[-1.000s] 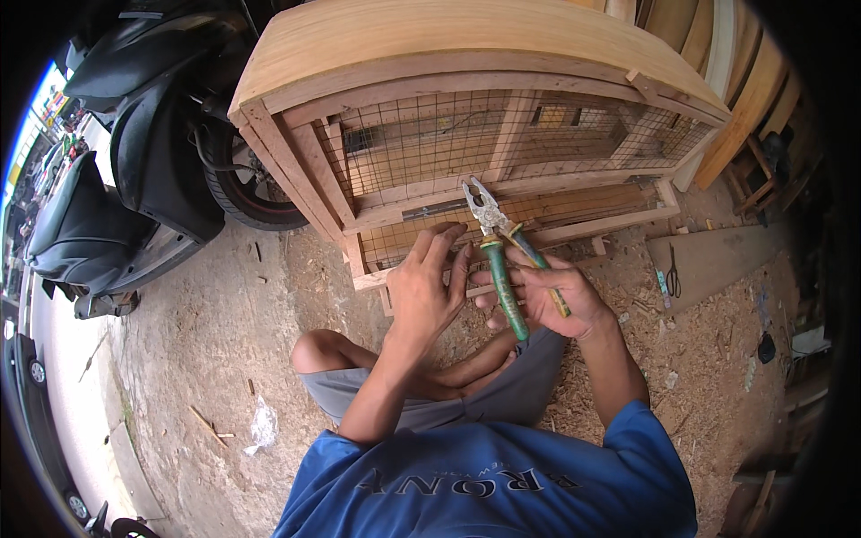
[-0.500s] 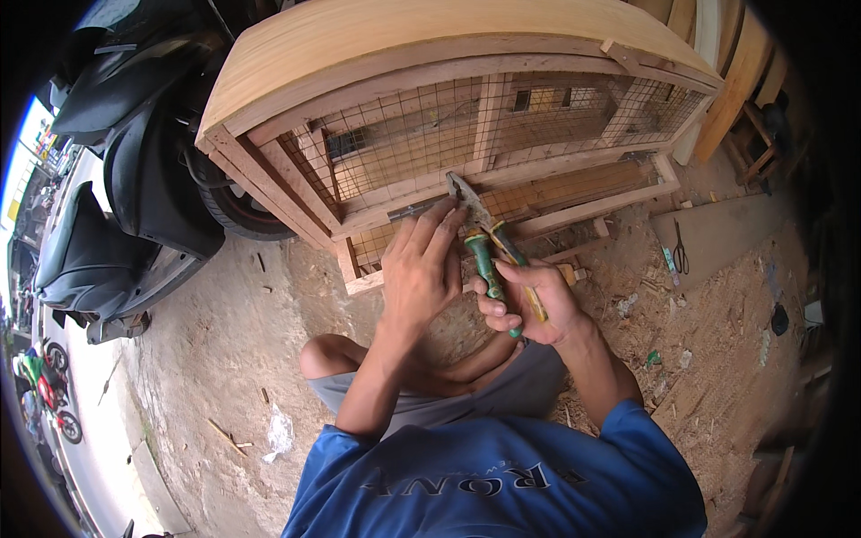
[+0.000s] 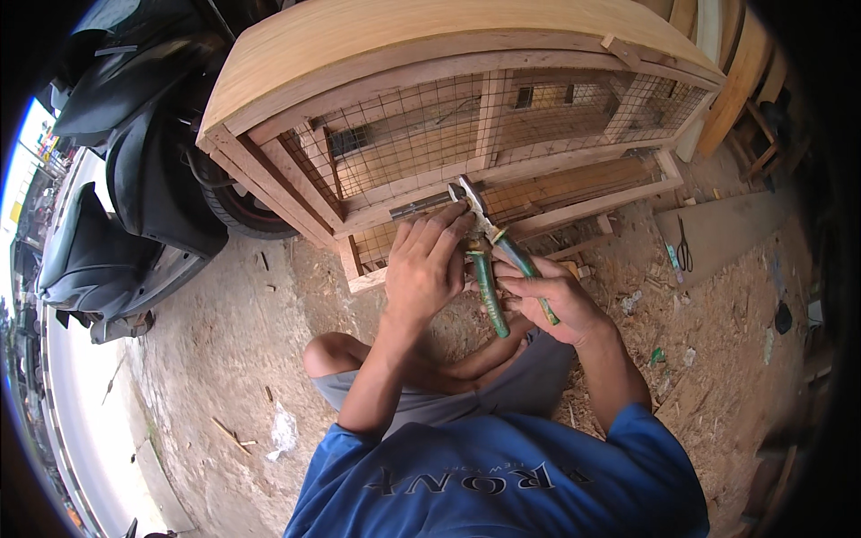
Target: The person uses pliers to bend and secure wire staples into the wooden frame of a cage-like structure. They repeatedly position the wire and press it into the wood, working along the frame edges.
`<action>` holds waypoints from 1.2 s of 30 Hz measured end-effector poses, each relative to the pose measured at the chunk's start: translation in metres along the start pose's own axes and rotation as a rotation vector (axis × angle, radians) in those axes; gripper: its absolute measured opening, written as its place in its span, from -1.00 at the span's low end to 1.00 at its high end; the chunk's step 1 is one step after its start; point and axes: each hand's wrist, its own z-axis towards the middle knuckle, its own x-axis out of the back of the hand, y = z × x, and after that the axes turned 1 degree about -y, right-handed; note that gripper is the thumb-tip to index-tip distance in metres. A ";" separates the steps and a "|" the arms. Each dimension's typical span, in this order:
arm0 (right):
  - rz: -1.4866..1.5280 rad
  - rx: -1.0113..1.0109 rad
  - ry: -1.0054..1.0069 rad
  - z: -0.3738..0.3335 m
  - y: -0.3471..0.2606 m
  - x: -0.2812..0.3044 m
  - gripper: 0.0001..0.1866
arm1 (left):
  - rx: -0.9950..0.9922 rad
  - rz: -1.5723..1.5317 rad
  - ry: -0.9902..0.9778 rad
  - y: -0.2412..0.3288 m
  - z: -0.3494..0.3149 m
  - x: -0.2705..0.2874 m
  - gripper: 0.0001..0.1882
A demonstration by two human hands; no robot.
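Note:
A pair of pliers [image 3: 489,309] with green handles lies in my right hand [image 3: 565,305], thumb over one handle and fingers reaching underneath. Its handles are spread and its metal jaws point up at the cage's lower front rail. My left hand [image 3: 426,273] is closed, fingers bent and tips against the pliers near the jaws. What they pinch, if anything, is hidden. A dark metal strip [image 3: 417,207] lies along the rail just beyond the left fingers, its right end near the jaws. The wooden cage [image 3: 430,47] has wire mesh [image 3: 408,134] across its front.
A dark motorcycle [image 3: 143,179] stands left of the cage. Scissors [image 3: 684,247] lie on a flat board [image 3: 726,235] at the right. Wooden planks [image 3: 735,90] lean behind it. Wood scraps and a crumpled plastic piece [image 3: 282,430] litter the floor around my crossed legs.
The pliers' handles have spread apart and turned slightly as my right fingers loosened around them. My left hand has shifted slightly right. A red motorbike has left the road at the far left.

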 end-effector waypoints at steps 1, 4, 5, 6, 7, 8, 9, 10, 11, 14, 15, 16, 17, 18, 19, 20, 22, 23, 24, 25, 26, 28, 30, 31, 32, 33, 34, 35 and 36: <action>-0.047 0.010 0.018 -0.002 -0.004 0.000 -0.59 | -0.003 -0.010 -0.002 0.001 0.000 0.000 -0.54; -0.375 0.003 0.027 -0.007 -0.019 0.000 -0.62 | -0.019 -0.029 0.003 0.002 -0.001 -0.001 -0.54; -0.414 0.001 0.010 -0.007 -0.024 0.001 -0.61 | -0.023 -0.019 0.005 0.002 0.000 -0.002 -0.54; -0.452 -0.002 -0.006 -0.008 -0.030 0.001 -0.60 | -0.015 -0.008 -0.002 0.002 -0.001 -0.002 -0.55; -0.492 -0.008 -0.019 -0.009 -0.035 0.001 -0.58 | -0.010 -0.023 -0.004 0.003 -0.002 -0.002 -0.54; -0.560 0.019 0.010 -0.008 -0.035 -0.001 -0.63 | 0.004 -0.036 -0.011 0.002 -0.001 -0.003 -0.54; -0.540 0.026 0.029 -0.007 -0.036 -0.003 -0.63 | 0.012 -0.047 -0.011 0.003 -0.002 -0.003 -0.54; -0.520 0.033 0.047 -0.006 -0.036 -0.005 -0.63 | 0.006 -0.044 -0.015 0.002 -0.001 -0.004 -0.52; -0.500 0.038 0.066 -0.005 -0.035 -0.007 -0.63 | 0.000 -0.039 -0.019 0.002 0.000 -0.005 -0.50; -0.635 0.014 0.079 -0.003 -0.040 -0.011 -0.70 | 0.000 -0.039 -0.041 0.004 0.001 -0.006 -0.41; -0.644 0.010 0.091 -0.002 -0.043 -0.012 -0.71 | 0.005 -0.044 -0.051 0.004 0.001 -0.006 -0.37; -0.654 0.005 0.102 -0.001 -0.045 -0.013 -0.72 | 0.011 -0.040 -0.055 0.005 0.001 -0.008 -0.35; -0.662 0.007 0.108 0.000 -0.047 -0.015 -0.73 | 0.016 -0.036 -0.058 0.007 0.001 -0.010 -0.32; -0.661 0.001 0.122 0.002 -0.048 -0.017 -0.73 | 0.022 -0.031 -0.061 0.007 0.002 -0.011 -0.30; -0.657 0.000 0.130 0.004 -0.049 -0.019 -0.73 | 0.029 -0.031 -0.066 0.008 0.002 -0.013 -0.27; -0.659 -0.008 0.156 0.004 -0.050 -0.022 -0.73 | 0.036 -0.034 -0.071 0.008 0.002 -0.014 -0.25; -0.655 -0.017 0.152 0.004 -0.050 -0.027 -0.71 | 0.074 -0.050 -0.101 0.009 0.001 -0.015 -0.22; -0.653 -0.025 0.159 0.004 -0.050 -0.030 -0.70 | 0.106 -0.064 -0.129 0.009 0.000 -0.014 -0.21; -0.663 -0.035 0.151 0.004 -0.051 -0.032 -0.69 | 0.149 -0.085 -0.177 0.010 0.000 -0.014 -0.20; -0.673 -0.049 0.143 0.005 -0.052 -0.034 -0.67 | 0.143 -0.077 -0.153 0.010 -0.001 -0.014 -0.19; -0.686 -0.070 0.141 0.005 -0.053 -0.035 -0.66 | 0.149 -0.077 -0.148 0.010 -0.001 -0.014 -0.17; -0.701 -0.128 0.136 0.006 -0.057 -0.037 -0.66 | 0.139 -0.059 -0.147 0.010 -0.001 -0.014 -0.14; -0.718 -0.148 0.144 0.006 -0.058 -0.041 -0.65 | 0.101 -0.020 -0.138 0.009 0.000 -0.014 -0.12; -0.730 -0.140 0.153 0.006 -0.057 -0.043 -0.65 | 0.105 -0.023 -0.162 0.009 0.000 -0.014 -0.12; -0.744 -0.132 0.163 0.005 -0.057 -0.045 -0.64 | 0.109 -0.027 -0.170 0.008 0.000 -0.014 -0.11; -0.767 -0.118 0.211 0.004 -0.056 -0.048 -0.64 | 0.115 -0.041 -0.189 0.008 0.000 -0.014 -0.10; -0.785 -0.101 0.255 0.002 -0.054 -0.051 -0.64 | 0.105 -0.042 -0.176 0.007 0.000 -0.013 -0.10; -0.808 -0.087 0.303 0.002 -0.053 -0.054 -0.64 | 0.095 -0.048 -0.169 0.007 0.000 -0.012 -0.11; -0.824 -0.076 0.308 0.002 -0.053 -0.056 -0.63 | 0.090 -0.056 -0.168 0.006 0.000 -0.011 -0.11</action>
